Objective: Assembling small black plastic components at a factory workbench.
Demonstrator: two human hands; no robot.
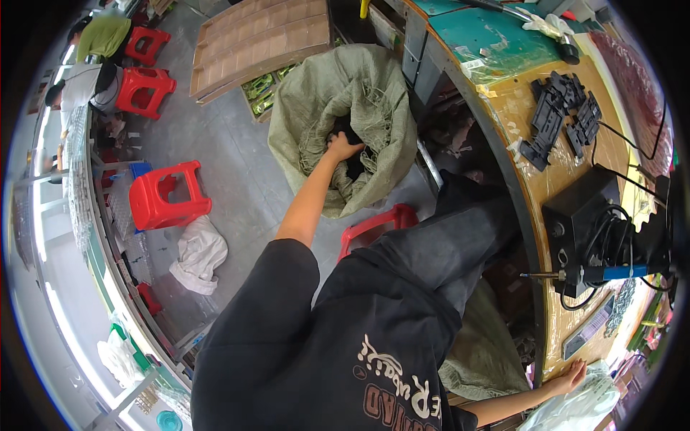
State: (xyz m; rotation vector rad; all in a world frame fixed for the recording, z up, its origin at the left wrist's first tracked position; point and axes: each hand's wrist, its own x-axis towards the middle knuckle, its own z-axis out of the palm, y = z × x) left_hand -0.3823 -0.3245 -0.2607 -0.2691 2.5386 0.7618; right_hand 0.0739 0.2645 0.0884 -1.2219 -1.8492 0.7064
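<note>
My left hand [344, 146] reaches down into the mouth of a large grey-green woven sack [345, 75] on the floor. Its thumb stands apart from the fingers, and the fingertips are partly hidden against dark contents in the sack. My right hand [571, 378] rests at the near edge of the workbench [514, 136], beside a clear plastic bag [581, 402]; its fingers look loosely stretched, with nothing seen in them. Several black moulded plastic parts [550, 115] lie far along the bench, out of reach of both hands.
On the bench are a black box [575, 215] with cables and a blue-handled tool [614, 273] with a metal tip. Red stools [172, 195] stand on the floor, near a white cloth sack [201, 251]. A cardboard tray [262, 39] lies beyond my sack. Other people [104, 37] sit far left.
</note>
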